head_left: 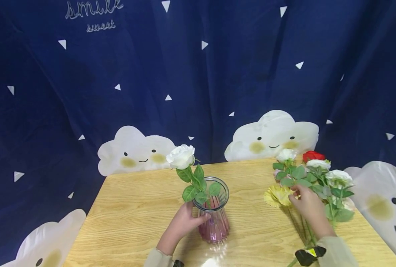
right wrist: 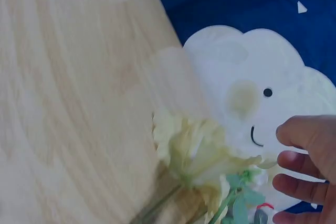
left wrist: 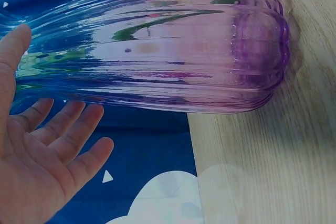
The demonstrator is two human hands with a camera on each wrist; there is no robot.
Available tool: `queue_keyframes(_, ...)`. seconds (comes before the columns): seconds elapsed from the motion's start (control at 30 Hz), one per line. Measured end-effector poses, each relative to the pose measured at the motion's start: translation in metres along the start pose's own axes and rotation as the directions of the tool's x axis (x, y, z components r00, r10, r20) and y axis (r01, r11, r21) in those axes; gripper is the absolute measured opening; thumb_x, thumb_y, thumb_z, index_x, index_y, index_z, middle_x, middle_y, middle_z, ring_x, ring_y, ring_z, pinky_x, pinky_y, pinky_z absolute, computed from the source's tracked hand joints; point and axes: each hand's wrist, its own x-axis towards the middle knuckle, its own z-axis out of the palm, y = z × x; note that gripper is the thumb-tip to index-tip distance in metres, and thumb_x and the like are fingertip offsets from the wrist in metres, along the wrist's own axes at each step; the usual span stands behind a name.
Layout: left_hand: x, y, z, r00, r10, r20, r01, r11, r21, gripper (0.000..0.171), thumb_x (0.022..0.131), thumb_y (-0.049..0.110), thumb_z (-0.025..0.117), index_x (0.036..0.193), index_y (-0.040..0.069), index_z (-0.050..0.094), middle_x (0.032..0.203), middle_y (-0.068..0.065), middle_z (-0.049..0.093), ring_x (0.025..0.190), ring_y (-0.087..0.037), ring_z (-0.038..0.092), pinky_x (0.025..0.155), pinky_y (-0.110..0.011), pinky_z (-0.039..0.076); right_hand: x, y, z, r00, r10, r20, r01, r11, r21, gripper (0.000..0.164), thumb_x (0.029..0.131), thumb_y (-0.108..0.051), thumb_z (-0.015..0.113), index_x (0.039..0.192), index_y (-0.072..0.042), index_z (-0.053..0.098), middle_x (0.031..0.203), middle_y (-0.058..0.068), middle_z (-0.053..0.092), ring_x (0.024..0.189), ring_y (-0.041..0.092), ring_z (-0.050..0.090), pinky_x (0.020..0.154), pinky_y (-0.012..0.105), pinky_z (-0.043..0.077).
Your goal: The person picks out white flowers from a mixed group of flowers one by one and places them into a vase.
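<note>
nearest us are two pale sleeves point(head_left: 338, 253), with a black strap point(head_left: 305, 257) at the right wrist. just beyond, we see the left hand point(head_left: 185, 221) grasping the glass vase point(head_left: 214, 227), thumb in front, other fingers around the far side below the rim. the vase stands upright on the wooden table point(head_left: 127, 207), clear above and pinkish purple below. in it stands one white rose point(head_left: 181, 156), leaning over the rim toward our left. over on the right, our right hand point(head_left: 308, 204) is released, its fingers loosely bent just beside a yellow flower point(head_left: 278, 195). around and past it lie more flowers on the table: white ones point(head_left: 339, 178) and, farther, a red one point(head_left: 313, 155). behind everything we see a dark blue curtain point(head_left: 151, 63) with smiling clouds point(head_left: 273, 128) and white triangles point(head_left: 165, 6).
</note>
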Motion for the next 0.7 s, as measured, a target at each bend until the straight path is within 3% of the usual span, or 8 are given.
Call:
queue_keyframes(0.37, 0.001, -0.001, 0.000, 1.000, 0.006, 0.002, -0.006, 1.000, -0.006, 0.076, 0.074, 0.047, 0.062, 0.137, 0.022, 0.029, 0.134, -0.007, 0.047, 0.124, -0.024, 0.043, 0.107, -0.049, 0.036, -0.008, 0.031, 0.000, 0.993, 0.066, 0.099, -0.059, 0.996, -0.067, 0.038, 0.077, -0.021, 0.057, 0.104, 0.006, 0.052, 0.089, 0.023, 0.060, 0.073, 0.030, 0.057, 0.056, 0.043, 0.048)
queue_keyframes(0.57, 0.000, -0.002, 0.001, 1.000, 0.008, -0.004, -0.008, 1.000, -0.002, 0.077, 0.073, 0.047, 0.062, 0.137, 0.021, 0.029, 0.135, -0.007, 0.047, 0.124, -0.024, 0.043, 0.107, -0.048, 0.036, -0.009, 0.048, 0.004, 0.951, 0.191, 0.244, -0.167, 0.979, -0.116, 0.047, 0.079, -0.029, 0.055, 0.108, 0.007, 0.049, 0.093, 0.025, 0.060, 0.072, 0.028, 0.057, 0.055, 0.042, 0.048)
queue_keyframes(0.7, 0.001, -0.002, 0.001, 1.000, 0.008, -0.004, -0.008, 1.000, -0.002, 0.077, 0.073, 0.048, 0.062, 0.137, 0.020, 0.029, 0.135, -0.008, 0.047, 0.124, -0.024, 0.043, 0.107, -0.048, 0.036, -0.010, 0.059, 0.009, 0.924, 0.224, 0.311, -0.190, 0.973, -0.134, 0.049, 0.080, -0.034, 0.053, 0.108, 0.006, 0.051, 0.099, 0.026, 0.060, 0.074, 0.029, 0.058, 0.059, 0.045, 0.049)
